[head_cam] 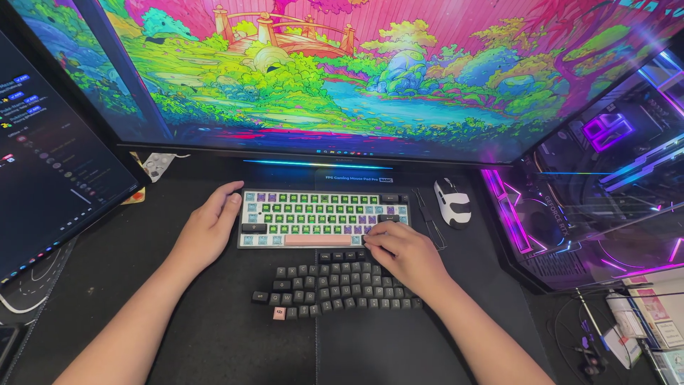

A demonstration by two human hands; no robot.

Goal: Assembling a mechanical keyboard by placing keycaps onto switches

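Keyboard sits mid-surface on a dark desk mat, compact, white case, keycaps in green, light blue, purple and a few black, pink spacebar along the bottom row. Left hand rests at the keyboard's left edge, fingers curled loosely against the case side, thumb toward the upper left corner; gripping nothing loose, just bracing the case. Right hand lies over the keyboard's lower right corner, fingers bent and pinched narrow on a keycap near the bottom row; cannot tell if that cap is lifted or seated. Loose dark keycaps are laid out in rows on the mat just in front of the keyboard, roughly keyboard-shaped, partly under the right hand's wrist; one pink cap sits at the lower left of that group, one black cap a little apart to the left. White mouse with black accents lies right of the keyboard, near but not touching. Thin wire tool lies between keyboard and mouse. Wide monitor behind shows bright landscape artwork; second dark screen at left; glass-sided computer case with purple lighting at right.
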